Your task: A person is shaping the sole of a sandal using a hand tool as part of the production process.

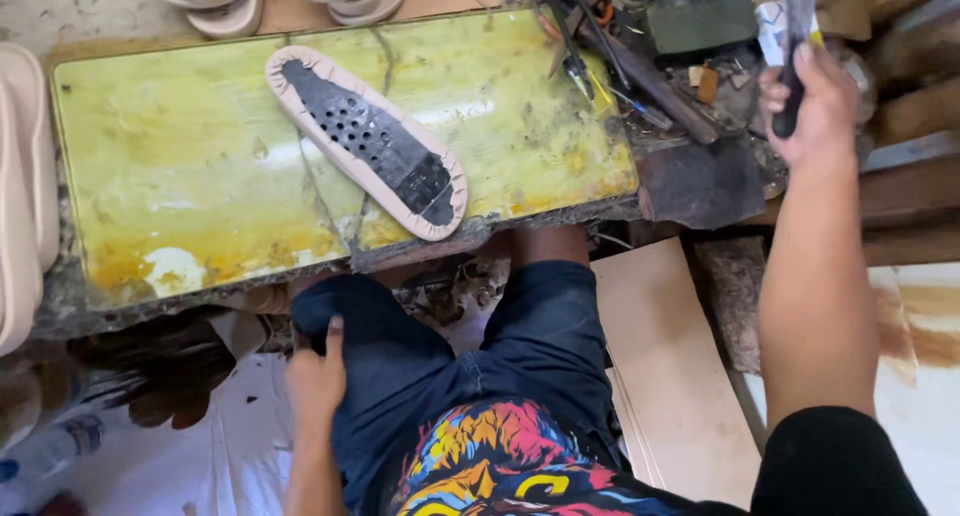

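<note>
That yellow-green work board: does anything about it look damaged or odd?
Yes. The yellow-green board has dark cracks running under the shoe sole, and its surface is blotched and stained. Its front edge looks ragged and crusted.

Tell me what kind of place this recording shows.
Likely a small shoemaking workshop: a shoe insole lies on a glue-stained yellow work board, pale soles are stacked behind it, and the right hand grips a dark-handled tool by cluttered hand tools.

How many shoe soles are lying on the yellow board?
1: a beige shoe sole with a black perforated centre, lying diagonally on the stained yellow board. More pale soles sit stacked beyond its edges.
</note>
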